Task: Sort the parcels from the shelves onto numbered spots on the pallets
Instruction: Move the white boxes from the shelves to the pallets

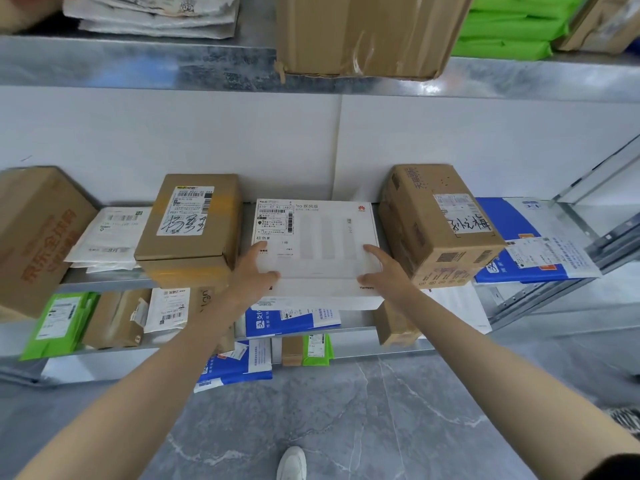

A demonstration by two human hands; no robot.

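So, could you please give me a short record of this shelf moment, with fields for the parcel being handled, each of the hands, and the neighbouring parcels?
parcel: white box, flat, shipping label at its top-left, front overhanging the shelf edge
left hand: grips the front-left corner of the white box
right hand: grips its front-right corner
left neighbour: left carton, brown, handwritten label
right neighbour: right carton, brown, handwritten label
pallets: not in view
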